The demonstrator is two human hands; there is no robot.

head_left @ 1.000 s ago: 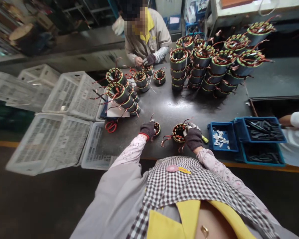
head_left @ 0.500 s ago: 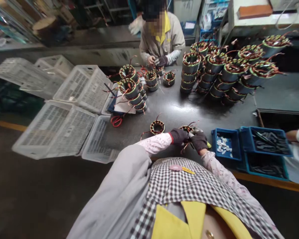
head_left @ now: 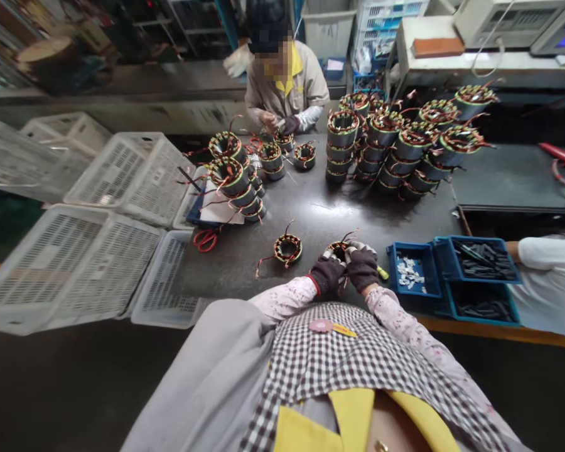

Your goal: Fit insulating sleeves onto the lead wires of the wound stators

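Note:
A motor stator (head_left: 338,247) with copper windings sits on the dark table close in front of me, partly hidden by my hands. My left hand (head_left: 327,274), in a dark glove with pale fingertips, is closed around its near left side. Gloved the same way, my right hand (head_left: 362,267) has its fingers closed at the right rim, where lead wires stick up. Whether a wire is pinched there is too small to tell. Beside the right hand lies a yellow-green item (head_left: 382,273), mostly hidden. A second stator (head_left: 288,250) stands to the left, its wires spread out.
Stacked stators (head_left: 343,147) stand at the back right, more (head_left: 235,182) at the left near red-handled scissors (head_left: 204,240). Blue bins hold white pieces (head_left: 410,275) and black sleeves (head_left: 484,260). White crates (head_left: 94,263) flank the table. A co-worker (head_left: 287,88) sits opposite; another person's arm (head_left: 546,254) is at right.
The camera view has shifted, so the table's contents appear further left. Both my hands stay at the same stator, with fingers slightly repositioned on its rim.

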